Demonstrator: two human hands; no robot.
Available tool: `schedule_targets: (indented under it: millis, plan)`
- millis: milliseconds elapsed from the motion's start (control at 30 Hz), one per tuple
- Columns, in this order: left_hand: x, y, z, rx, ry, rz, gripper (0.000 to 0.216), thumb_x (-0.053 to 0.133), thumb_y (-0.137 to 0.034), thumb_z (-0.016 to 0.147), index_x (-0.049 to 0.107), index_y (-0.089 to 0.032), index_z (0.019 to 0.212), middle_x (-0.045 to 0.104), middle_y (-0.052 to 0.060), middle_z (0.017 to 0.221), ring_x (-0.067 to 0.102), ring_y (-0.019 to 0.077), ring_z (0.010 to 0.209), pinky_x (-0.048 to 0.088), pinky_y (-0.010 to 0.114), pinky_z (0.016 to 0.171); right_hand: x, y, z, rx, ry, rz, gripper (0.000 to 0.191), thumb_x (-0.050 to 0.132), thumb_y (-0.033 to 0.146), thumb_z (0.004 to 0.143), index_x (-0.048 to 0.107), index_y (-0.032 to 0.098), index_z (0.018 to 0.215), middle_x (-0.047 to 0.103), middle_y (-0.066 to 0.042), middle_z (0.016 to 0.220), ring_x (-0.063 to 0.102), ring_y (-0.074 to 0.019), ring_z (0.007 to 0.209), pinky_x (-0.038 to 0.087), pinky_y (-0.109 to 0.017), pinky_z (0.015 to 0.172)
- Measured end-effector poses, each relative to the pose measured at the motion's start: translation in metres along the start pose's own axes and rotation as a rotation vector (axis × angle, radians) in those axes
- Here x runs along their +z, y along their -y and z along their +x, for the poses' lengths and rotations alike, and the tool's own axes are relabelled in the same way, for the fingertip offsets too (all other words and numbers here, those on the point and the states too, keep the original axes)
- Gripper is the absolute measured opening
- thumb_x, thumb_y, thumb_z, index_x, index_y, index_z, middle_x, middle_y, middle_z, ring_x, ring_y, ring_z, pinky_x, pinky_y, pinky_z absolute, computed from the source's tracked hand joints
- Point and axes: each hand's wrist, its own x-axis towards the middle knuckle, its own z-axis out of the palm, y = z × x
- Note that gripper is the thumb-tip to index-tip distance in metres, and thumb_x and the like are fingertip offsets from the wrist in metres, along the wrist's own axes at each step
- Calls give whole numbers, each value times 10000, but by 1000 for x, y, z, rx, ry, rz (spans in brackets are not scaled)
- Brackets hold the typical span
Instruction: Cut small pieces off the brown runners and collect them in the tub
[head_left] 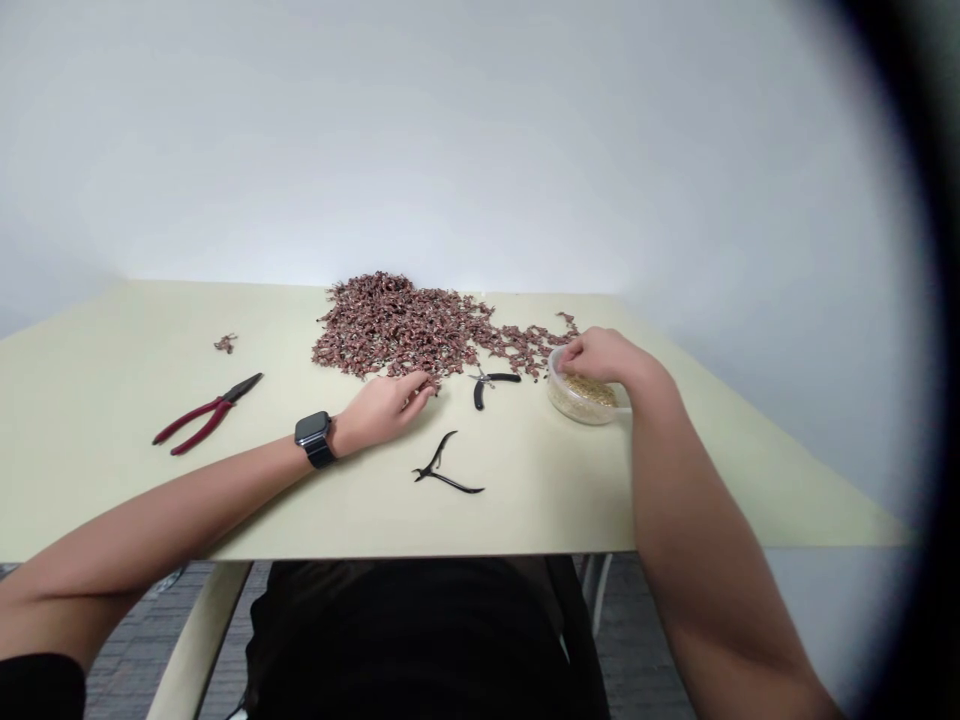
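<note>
The round tub (579, 408) of gold bits (594, 390) lies under the right hand (609, 354), its fingers bunched, well right of the half-curled left hand (381, 409) by the brown pile (397, 325), each one's grip too hidden to tell.

Tub (579, 408), clear smooth plastic; long-nose pliers (223, 403), dark metal nose, plastic-looking grips; nippers (428, 471), smooth dark metal; smartwatch (313, 428), glossy face; tabletop (540, 490), smooth, matt; heap of pieces (397, 325), rough

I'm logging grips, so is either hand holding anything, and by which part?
Can't tell: the left hand is at the edge of the brown pile, the right hand at the clear tub; any grip is hidden.
</note>
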Motion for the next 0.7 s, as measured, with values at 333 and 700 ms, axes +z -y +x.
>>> schedule_targets:
  millis: [333, 700]
  plan:
    - [-9, -26, 2, -218, 123, -766, 418, 477, -532, 1019, 617, -139, 990, 729, 142, 1158, 700, 112, 647, 545, 247, 607, -11, 96, -51, -261, -415, 793, 309, 708, 475, 832, 763, 189, 937, 719, -82, 804, 568, -146, 573, 477, -299, 542]
    - [-8, -30, 2, -184, 85, -853, 413, 522, -547, 1002, 568, -138, 1027, 742, 93, 910, 710, 135, 641, 581, 254, 623, 50, 172, -75, -549, -174, 863, 156, 680, 320, 849, 767, 191, 842, 740, -46, 795, 655, -164, 731, 503, -253, 601]
